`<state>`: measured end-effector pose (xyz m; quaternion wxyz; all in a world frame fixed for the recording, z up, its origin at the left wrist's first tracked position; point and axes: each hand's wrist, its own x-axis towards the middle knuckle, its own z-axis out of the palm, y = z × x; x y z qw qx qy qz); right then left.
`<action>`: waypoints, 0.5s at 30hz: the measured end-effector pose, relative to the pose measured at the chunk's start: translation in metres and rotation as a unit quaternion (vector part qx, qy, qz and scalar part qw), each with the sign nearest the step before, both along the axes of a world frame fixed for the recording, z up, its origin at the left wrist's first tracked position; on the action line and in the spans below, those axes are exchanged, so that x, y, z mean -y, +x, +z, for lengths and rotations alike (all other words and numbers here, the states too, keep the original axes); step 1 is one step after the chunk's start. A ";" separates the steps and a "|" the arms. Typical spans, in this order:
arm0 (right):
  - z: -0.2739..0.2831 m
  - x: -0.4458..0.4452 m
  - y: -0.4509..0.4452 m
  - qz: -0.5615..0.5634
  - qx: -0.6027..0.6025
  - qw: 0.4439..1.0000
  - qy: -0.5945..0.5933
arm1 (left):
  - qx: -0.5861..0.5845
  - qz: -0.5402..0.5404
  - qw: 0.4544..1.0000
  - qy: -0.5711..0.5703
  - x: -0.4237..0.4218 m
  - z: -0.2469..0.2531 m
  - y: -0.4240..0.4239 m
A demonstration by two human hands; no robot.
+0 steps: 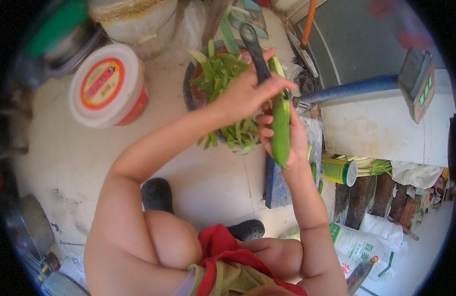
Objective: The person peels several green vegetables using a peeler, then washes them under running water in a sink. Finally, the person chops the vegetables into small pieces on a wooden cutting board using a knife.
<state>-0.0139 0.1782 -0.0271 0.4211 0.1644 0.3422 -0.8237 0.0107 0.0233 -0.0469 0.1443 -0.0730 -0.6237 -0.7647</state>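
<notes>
My left hand (246, 88) grips a vegetable peeler (258, 55) by its black handle, which ends in a ring. The peeler's head lies against the upper part of a long green cucumber-like vegetable (280, 129). My right hand (296, 135) holds that vegetable from below, its fingers wrapped around the lower half. Pale strips show along its upper end, while the lower end keeps darker green skin. Beneath my hands is a dark-rimmed basin (188, 88) heaped with green peelings (216, 74); my left hand and forearm hide part of it.
A lidded plastic tub (102, 87) stands on the tiled floor at left, before a large stained bucket (133, 22). Right of me are a blue platform scale (278, 188) bearing green vegetables, its raised display (416, 87), a yellow-green can (335, 172), spring onions (379, 167) and a printed sack (361, 246).
</notes>
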 end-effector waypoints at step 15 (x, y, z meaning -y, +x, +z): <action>-0.003 -0.006 0.001 0.070 -0.032 0.995 -0.061 | 0.090 0.103 0.983 0.119 0.027 -0.014 -0.039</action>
